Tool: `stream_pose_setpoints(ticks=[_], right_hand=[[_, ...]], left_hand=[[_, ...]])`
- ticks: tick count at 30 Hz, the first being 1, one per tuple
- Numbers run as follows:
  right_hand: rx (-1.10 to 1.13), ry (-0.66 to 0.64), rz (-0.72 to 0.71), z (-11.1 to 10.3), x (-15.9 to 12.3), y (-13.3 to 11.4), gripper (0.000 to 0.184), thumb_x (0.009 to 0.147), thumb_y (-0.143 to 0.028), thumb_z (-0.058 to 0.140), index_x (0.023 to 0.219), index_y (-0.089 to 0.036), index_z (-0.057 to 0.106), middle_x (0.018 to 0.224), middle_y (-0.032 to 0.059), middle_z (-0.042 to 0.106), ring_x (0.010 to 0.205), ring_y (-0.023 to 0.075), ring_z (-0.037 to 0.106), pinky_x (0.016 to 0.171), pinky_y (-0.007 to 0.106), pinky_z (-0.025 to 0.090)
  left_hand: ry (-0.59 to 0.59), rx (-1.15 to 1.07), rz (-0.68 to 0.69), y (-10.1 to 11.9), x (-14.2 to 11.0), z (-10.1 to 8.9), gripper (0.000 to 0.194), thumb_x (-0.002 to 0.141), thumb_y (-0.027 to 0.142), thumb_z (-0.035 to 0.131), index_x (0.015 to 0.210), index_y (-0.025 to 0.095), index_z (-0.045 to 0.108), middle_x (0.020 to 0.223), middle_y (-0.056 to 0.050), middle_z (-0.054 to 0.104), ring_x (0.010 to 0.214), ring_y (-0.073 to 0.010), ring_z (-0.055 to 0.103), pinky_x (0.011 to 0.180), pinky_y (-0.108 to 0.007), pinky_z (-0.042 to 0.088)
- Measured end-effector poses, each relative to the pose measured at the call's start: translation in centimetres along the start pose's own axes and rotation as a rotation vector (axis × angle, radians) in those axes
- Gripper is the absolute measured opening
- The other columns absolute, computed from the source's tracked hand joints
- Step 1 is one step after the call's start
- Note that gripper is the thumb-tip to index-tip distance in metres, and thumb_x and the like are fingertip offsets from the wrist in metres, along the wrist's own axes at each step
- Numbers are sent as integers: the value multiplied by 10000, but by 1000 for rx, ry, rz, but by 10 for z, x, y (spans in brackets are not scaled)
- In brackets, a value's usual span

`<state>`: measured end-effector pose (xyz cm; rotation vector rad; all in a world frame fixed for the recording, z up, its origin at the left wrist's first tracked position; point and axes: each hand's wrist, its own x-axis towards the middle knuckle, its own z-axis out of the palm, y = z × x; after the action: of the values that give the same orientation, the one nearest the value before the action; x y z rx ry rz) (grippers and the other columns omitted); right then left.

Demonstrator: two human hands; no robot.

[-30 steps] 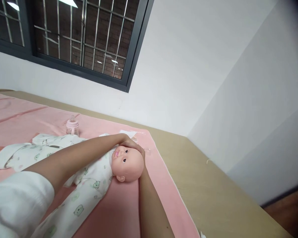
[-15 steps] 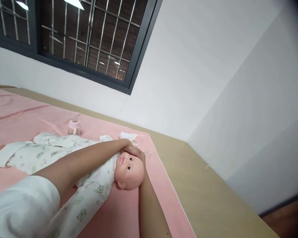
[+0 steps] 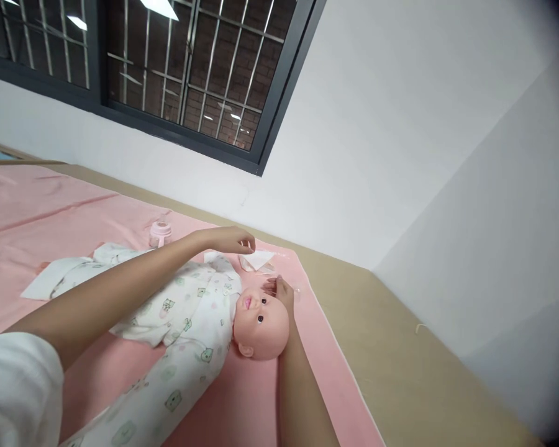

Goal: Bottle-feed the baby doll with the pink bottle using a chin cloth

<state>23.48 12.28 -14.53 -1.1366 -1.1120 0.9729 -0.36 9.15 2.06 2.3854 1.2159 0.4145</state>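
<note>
A baby doll (image 3: 261,323) in a white printed sleepsuit (image 3: 186,323) lies on its back on a pink sheet (image 3: 51,211), head towards the right. My left hand (image 3: 235,240) hovers above the doll's chest with its fingers curled loosely downward and nothing visible in them; it is near a white tissue (image 3: 258,259). My right hand (image 3: 279,290) rests against the top of the doll's head, fingers stretched flat, with the forearm running along the head's right side.
A small pink baby bottle (image 3: 160,231) stands on the sheet behind the doll. The sheet covers a tan surface (image 3: 400,372) whose bare strip meets white walls at the back and right. A barred dark-framed window (image 3: 190,74) is above.
My left hand has lifted off the doll's face and moved up and back towards the tissue. The right hand now shows beside the head. The camera view has shifted left.
</note>
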Motion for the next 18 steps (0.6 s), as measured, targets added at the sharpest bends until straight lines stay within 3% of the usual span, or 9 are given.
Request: stream_pose_setpoints(ticks=[3,6,13,18], right_hand=[[154,85,100,0,19,6,377,894,-453,515,740,-131,639,605,47,667,554,138,646,580,239,536],[234,133,88,2,30,8,375,914,-433,505,744,-129,643,589,33,668,521,109,628,553,209,533],[224,57,104,1,23,0,435,875,-530,552,728,-129,639,599,46,669,522,115,616,547,216,519],[95,-19,56,4,18,-1,473,829,-594,563,734,-138,640,635,54,675,556,149,612,564,261,502]], left_hand=[[45,-29,50,-6,-15,3,337,893,386,494,1083,165,662,1150,-67,677,1005,-202,625,812,-242,459],[-43,-25,84,-1,-5,14,320,898,369,495,1051,149,671,1118,-75,685,984,-193,628,807,-237,458],[-521,-187,-20,15,55,56,435,873,462,471,1084,145,681,991,-111,705,876,-241,668,817,-340,538],[-799,-364,-116,15,76,87,475,761,550,562,1072,208,669,962,-79,706,925,-276,663,790,-361,569]])
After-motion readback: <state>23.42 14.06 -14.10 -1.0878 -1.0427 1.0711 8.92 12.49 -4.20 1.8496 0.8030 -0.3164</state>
